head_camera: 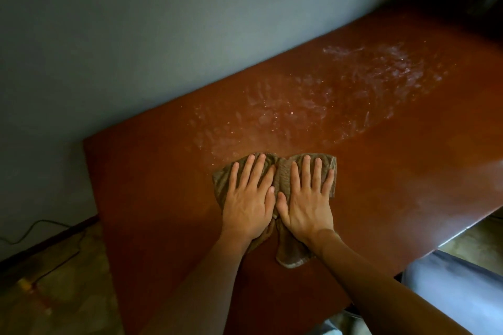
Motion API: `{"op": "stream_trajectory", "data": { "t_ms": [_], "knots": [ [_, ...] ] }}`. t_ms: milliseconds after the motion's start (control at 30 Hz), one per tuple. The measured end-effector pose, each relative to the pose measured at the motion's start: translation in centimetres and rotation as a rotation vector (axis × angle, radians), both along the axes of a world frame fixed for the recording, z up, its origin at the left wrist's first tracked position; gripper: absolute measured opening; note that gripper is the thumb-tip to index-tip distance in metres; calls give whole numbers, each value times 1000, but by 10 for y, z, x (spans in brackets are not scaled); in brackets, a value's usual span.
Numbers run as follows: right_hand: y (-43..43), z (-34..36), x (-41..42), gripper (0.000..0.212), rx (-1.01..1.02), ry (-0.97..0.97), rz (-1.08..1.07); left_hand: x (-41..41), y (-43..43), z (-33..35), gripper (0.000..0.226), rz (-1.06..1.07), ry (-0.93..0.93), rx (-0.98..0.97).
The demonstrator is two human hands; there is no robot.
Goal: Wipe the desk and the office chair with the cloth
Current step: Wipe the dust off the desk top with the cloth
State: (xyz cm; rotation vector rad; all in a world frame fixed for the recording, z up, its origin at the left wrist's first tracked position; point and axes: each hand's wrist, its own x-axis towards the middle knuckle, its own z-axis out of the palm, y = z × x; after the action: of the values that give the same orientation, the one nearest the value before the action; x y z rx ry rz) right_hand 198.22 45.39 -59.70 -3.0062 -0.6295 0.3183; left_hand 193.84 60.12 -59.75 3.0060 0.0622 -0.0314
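A brown textured cloth point(283, 174) lies spread on the reddish-brown desk point(152, 187). My left hand point(249, 198) presses flat on its left half, fingers straight and spread. Beside it, thumbs almost touching, my right hand point(306, 198) presses flat on the right half. A tail of the cloth sticks out under my right wrist toward me. Beyond the cloth a wide patch of pale dust and smears point(313, 100) runs across the desk toward the back right. No office chair can be made out for sure.
A grey wall point(136, 35) runs along the desk's far edge. Left of the desk, a dark cable point(40, 228) lies on the floor by the skirting. A pale blue-grey shape point(457, 288) sits below the desk's near right edge. Dark objects fill the top right corner.
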Motion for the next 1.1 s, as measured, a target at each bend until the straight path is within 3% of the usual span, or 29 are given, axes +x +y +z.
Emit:
{"op": "stream_trajectory", "data": {
  "t_ms": [433,1100],
  "knots": [
    [72,-2,26,79,0,-23,154,5,62,0,52,148,-20,-15],
    [169,-3,120,78,27,-55,241,94,156,-5,54,241,-38,-1]
  ]
}}
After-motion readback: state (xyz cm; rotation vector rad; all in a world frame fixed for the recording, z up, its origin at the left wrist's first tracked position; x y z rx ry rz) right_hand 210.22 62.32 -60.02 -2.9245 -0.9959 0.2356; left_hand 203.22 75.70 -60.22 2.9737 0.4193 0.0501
